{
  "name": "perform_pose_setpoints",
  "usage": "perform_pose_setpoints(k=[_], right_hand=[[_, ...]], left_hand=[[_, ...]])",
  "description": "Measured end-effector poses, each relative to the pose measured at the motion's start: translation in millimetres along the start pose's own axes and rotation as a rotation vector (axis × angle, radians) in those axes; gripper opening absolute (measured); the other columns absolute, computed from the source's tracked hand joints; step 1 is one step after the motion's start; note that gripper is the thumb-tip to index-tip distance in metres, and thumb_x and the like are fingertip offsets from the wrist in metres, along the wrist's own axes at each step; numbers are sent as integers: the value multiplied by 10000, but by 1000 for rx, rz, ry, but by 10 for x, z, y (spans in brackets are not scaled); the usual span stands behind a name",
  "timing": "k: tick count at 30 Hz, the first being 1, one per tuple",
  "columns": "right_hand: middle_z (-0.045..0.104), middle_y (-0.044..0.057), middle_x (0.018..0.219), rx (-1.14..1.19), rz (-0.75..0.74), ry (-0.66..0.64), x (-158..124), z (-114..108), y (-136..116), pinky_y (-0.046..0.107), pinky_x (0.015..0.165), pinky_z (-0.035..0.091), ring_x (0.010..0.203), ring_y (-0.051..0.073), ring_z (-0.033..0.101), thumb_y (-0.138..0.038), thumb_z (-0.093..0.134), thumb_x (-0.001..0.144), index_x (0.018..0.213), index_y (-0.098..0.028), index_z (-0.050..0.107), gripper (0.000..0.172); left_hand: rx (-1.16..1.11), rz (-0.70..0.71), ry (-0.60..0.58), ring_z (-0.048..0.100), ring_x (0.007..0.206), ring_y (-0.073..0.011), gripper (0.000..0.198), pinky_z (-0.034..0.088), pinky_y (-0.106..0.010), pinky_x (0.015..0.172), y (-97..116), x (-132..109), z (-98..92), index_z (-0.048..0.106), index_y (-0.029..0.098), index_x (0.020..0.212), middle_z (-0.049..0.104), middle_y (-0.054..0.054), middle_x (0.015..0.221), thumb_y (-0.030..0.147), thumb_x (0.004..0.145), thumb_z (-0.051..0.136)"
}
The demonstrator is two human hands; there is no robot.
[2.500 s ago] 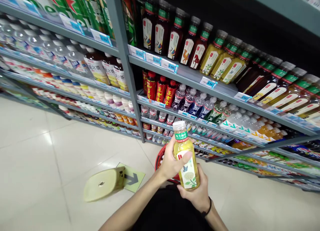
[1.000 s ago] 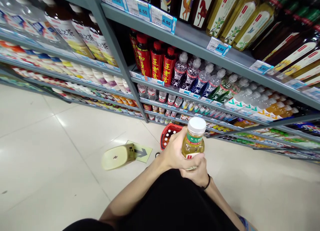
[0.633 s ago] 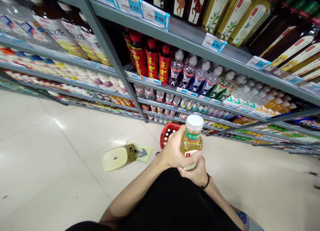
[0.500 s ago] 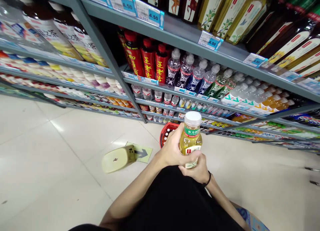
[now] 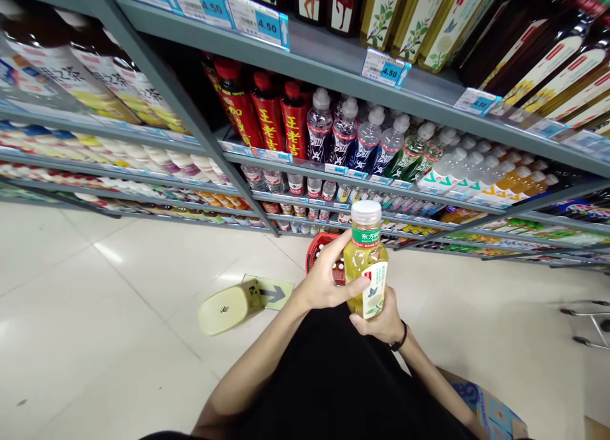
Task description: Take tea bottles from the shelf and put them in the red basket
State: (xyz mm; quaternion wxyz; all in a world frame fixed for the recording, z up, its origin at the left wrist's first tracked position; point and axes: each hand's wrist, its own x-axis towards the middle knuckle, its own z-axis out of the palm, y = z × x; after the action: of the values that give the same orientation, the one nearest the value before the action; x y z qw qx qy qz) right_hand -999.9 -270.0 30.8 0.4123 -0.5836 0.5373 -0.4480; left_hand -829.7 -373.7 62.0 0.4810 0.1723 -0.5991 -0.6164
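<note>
A bottle of yellow tea [image 5: 356, 257] with a white cap, a green neck band and a pale label is held upright before my body. My left hand [image 5: 325, 280] wraps its left side, the thumb lying across the label. Round the base closes my right hand [image 5: 384, 319], with a dark band on its wrist; some of its fingers are hidden behind the bottle. Partly covered by my left hand, a red basket [image 5: 312, 253] with bottles in it stands on the floor beyond.
Shelves [image 5: 324, 59] full of drinks run across the front, with price tags along their edges. A cream stool [image 5: 223, 310] stands on the floor at left, beside an arrow sign [image 5: 281, 293]. At right are a metal trolley's legs [image 5: 591, 326] and a blue patterned carton [image 5: 495, 411].
The bottle has turned in my hands, so more of its label faces me. My left fingers have loosened a little and shifted along its side. The view has moved slightly.
</note>
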Motion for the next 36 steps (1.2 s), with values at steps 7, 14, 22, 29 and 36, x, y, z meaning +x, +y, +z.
perform_pose_setpoints(k=[7, 14, 22, 29, 36], right_hand=[[776, 107, 1078, 32, -58, 17, 31, 20, 26, 380, 789, 656, 876, 270, 753, -372, 837, 713, 1306, -175, 614, 664], [772, 86, 1038, -10, -59, 34, 4, -1, 21, 364, 770, 649, 832, 252, 744, -364, 846, 721, 1323, -192, 617, 667], [763, 73, 1017, -68, -42, 60, 0, -19, 0, 343, 751, 650, 800, 236, 736, -364, 860, 694, 1282, -199, 612, 659], [758, 68, 985, -141, -35, 70, 17, -44, -18, 337, 715, 654, 752, 223, 733, -397, 842, 704, 1210, -203, 608, 591], [762, 29, 904, -239, -76, 97, 31, -67, -65, 268, 613, 637, 666, 186, 734, -408, 830, 728, 1186, -210, 587, 555]], left_hand=[[-25, -31, 21, 677, 1126, -305, 722, 560, -378, 968, -1, 47, 5, 536, 133, 1486, 674, -164, 1296, 441, 882, 783], [-91, -6, 3, 674, 1159, -279, 718, 545, -342, 1011, -53, 41, 24, 520, 197, 1538, 677, -127, 1326, 390, 899, 785], [-170, -26, 7, 671, 1212, -293, 686, 538, -339, 1034, -82, 42, 36, 552, 195, 1515, 658, -141, 1395, 402, 905, 788], [-283, -77, 54, 687, 1209, -278, 656, 552, -315, 996, -110, 27, 62, 560, 204, 1496, 668, -133, 1411, 409, 915, 785], [-374, -143, 61, 696, 1208, -307, 622, 574, -351, 965, -111, 25, 94, 585, 197, 1433, 650, -151, 1445, 439, 897, 789]])
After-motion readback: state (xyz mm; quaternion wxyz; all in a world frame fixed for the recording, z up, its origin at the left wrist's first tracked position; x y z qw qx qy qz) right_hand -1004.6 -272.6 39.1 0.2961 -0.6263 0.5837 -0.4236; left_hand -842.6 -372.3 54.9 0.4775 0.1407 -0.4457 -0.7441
